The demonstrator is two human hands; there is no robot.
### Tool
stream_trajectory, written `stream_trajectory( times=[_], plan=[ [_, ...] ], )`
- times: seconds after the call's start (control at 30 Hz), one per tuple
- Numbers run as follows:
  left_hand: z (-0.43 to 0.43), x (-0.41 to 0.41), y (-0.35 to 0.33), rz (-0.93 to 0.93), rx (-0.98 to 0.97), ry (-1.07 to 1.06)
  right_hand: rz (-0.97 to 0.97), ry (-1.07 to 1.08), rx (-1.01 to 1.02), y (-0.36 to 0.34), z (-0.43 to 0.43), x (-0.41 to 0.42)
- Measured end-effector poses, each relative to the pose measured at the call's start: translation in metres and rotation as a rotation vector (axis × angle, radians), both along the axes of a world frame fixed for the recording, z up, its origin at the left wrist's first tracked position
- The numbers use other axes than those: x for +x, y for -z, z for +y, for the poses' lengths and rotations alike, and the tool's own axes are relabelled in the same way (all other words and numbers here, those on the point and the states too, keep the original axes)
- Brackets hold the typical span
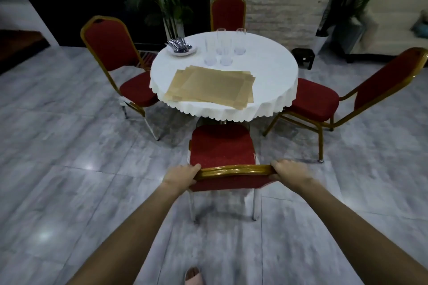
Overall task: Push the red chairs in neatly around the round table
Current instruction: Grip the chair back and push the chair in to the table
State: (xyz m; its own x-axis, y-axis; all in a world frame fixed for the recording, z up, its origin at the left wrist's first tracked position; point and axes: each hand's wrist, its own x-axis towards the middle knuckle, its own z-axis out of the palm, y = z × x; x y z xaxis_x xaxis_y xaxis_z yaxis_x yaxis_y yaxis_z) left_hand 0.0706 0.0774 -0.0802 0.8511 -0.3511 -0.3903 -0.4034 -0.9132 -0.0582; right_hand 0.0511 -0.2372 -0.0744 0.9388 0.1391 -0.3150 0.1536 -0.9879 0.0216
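Clasping the near chair's backrest [234, 171], both hands [181, 176] closed.

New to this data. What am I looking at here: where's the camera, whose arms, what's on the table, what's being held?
There is no robot here. One wide-angle camera sits on a person's head and looks forward and down, so the two bare arms reaching in from the bottom are the wearer's own. The wide lens bends the edges of the picture.

The left hand and right hand each have a grip on a corner of the gold top rail of the near chair, whose seat front points toward the round table. Three other red chairs stand around it: left chair, far chair, right chair.

On the white cloth lie a stack of tan placemats, some clear glasses and a plate of cutlery.
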Motion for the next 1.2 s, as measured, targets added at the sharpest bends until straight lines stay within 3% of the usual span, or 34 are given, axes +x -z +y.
stream_trajectory(
  times=[0.37, 0.8, 1.0, 1.2],
  plan=[
    [0.06, 0.134, 0.014, 0.001, -0.071, 0.028, 0.024, 0.062, 0.006, 0.008, 0.061, 0.095],
    [0.056, 0.174, 0.013, 0.048, -0.202, 0.008, 0.021, 0.077, 0.03, 0.005, 0.056, 0.135],
    [0.087, 0.182, -0.008, 0.318, -0.549, -0.258, 0.032, -0.042, 0.18, -0.018, 0.052, 0.146],
    [0.143, 0.191, -0.032, 0.156, -0.488, -0.446, -0.021, -0.069, 0.377, -0.029, 0.153, 0.217]
  ],
)
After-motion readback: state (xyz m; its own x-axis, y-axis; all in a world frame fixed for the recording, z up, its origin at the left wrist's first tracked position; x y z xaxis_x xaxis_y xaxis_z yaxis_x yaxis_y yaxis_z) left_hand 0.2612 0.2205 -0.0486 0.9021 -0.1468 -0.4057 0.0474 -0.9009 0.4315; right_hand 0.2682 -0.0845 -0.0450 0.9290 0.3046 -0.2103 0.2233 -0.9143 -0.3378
